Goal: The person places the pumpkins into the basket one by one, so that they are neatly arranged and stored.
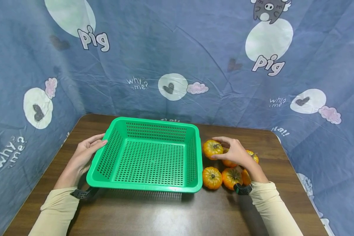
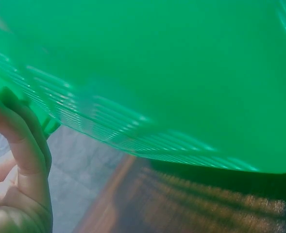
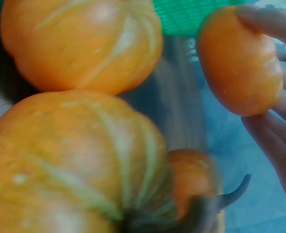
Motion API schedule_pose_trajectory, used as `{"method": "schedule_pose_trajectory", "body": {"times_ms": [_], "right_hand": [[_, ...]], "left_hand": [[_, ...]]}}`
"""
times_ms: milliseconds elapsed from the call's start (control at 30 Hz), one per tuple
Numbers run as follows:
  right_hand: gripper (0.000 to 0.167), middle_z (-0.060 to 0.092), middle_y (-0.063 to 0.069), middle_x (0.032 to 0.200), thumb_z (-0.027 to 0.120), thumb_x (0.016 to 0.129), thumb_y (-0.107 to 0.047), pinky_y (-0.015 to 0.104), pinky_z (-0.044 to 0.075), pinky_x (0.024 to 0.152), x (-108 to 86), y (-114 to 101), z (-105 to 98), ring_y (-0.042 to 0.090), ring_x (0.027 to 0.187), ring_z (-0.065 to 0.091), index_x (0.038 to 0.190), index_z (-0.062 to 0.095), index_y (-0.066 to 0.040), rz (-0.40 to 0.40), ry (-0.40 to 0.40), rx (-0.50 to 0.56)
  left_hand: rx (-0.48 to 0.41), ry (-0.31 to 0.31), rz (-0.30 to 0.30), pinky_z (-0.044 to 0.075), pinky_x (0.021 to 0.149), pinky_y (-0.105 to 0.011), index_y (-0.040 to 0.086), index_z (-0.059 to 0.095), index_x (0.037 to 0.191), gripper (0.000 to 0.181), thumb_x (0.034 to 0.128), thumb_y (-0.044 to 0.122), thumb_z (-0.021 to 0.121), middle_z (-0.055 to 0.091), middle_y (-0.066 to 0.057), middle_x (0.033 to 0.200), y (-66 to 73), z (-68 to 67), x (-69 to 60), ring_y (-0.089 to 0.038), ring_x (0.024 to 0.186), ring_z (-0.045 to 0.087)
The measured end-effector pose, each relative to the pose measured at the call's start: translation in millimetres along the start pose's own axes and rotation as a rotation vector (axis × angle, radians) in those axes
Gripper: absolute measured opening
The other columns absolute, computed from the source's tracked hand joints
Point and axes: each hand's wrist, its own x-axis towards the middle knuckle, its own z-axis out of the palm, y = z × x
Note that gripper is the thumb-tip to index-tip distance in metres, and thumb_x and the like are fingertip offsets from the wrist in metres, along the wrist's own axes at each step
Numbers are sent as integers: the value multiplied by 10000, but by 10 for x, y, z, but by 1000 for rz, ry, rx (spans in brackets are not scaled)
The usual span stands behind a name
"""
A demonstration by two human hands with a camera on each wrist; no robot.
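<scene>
Work looked barely started: all six pumpkins I could see were outside the green basket (image 1: 144, 187). One was in hand, five left on the bench (image 1: 129, 216). My right hand (image 1: 236, 152) pinched the held pumpkin (image 1: 213, 149), thumb and fingers on opposite sides, spread only as wide as its body; it sat just right of the basket's right rim, looked lifted. My left hand (image 1: 84, 154) gripped the basket's left rim, thumb at the lip; couldn't tell how far the fingers wrapped under. Hands well apart, basket between. Of the rest, the front-left pumpkin (image 1: 212, 178) was nearest the basket, others bunched beneath and around my right hand and wrist, partly hidden.
</scene>
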Motion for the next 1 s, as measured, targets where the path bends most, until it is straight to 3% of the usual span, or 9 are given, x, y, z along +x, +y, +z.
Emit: {"method": "schedule_pose_trajectory", "body": {"times_ms": [233, 467, 733, 1000], "right_hand": [[747, 656, 52, 1422, 938, 759, -382, 516, 540, 1122, 44, -121, -83, 307, 1304, 634, 1409, 630, -181, -18, -18, 7], [733, 658, 50, 1413, 916, 792, -376, 564, 515, 1138, 139, -258, -242, 305, 1321, 614, 1421, 618, -149, -36, -32, -34], [746, 664, 20, 1409, 912, 787, -424, 489, 540, 1126, 292, -439, -382, 237, 1311, 627, 1422, 619, -164, -60, -49, -78], [737, 682, 5, 1372, 923, 773, -416, 455, 570, 1071, 413, -573, -356, 203, 1258, 653, 1408, 629, -186, -32, -76, -46]], "left_hand": [[-8, -4, -3, 678, 773, -317, 174, 563, 1328, 296, 1060, 49, 568, 781, 36, 1032, -21, 4, -1, -127, 917, 776], [-16, -19, 12, 679, 770, -313, 165, 558, 1345, 308, 1063, 40, 556, 782, 34, 1039, -19, -4, 11, -126, 914, 776], [1, -1, 12, 681, 765, -314, 174, 546, 1350, 312, 1063, 53, 561, 776, 46, 1046, 2, -31, 17, -120, 915, 775], [-3, 7, -4, 681, 761, -312, 196, 574, 1327, 299, 1059, 63, 575, 779, 54, 1031, -21, -16, 13, -113, 907, 775]]}}
